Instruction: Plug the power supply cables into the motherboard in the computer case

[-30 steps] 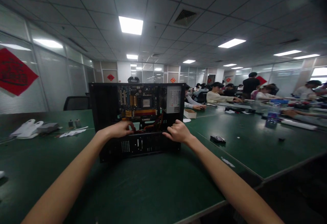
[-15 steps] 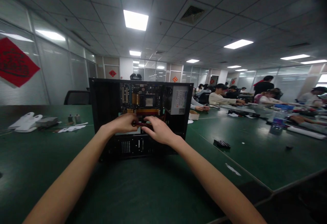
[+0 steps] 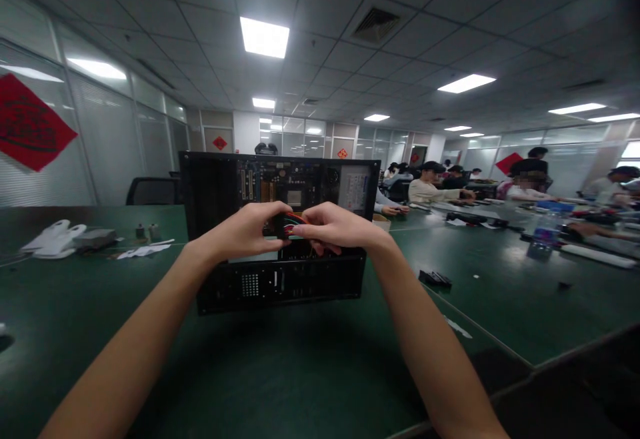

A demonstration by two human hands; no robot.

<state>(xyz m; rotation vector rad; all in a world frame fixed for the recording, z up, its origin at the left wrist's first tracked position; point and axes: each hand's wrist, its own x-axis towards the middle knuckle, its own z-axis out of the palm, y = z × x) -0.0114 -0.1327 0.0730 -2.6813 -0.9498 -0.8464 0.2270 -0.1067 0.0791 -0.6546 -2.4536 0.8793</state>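
Observation:
An open black computer case [image 3: 320, 279] stands on the green table, its motherboard [image 3: 255, 187] and a silver power supply [image 3: 355, 189] showing inside. In front of the board, a bundle of coloured cables [image 3: 295, 223] runs between my two hands. My right hand [image 3: 335, 227] is closed round the cables, thumb pointing left. My left hand [image 3: 255, 229] faces it from the left, with thumb and fingers curved about the dark end of the bundle. The exact shape of that end is hidden in shadow.
White plastic bags [image 3: 54, 239] and a grey block [image 3: 95, 237] lie on the green table [image 3: 240, 372] at left. To the right are a black part [image 3: 435, 279], a paper scrap [image 3: 457, 327] and a water bottle [image 3: 545, 229]. Several people sit farther right.
Both hands have risen slightly. My right hand has turned and closed on the cables, which now show their colours. The case has shifted a little to the right.

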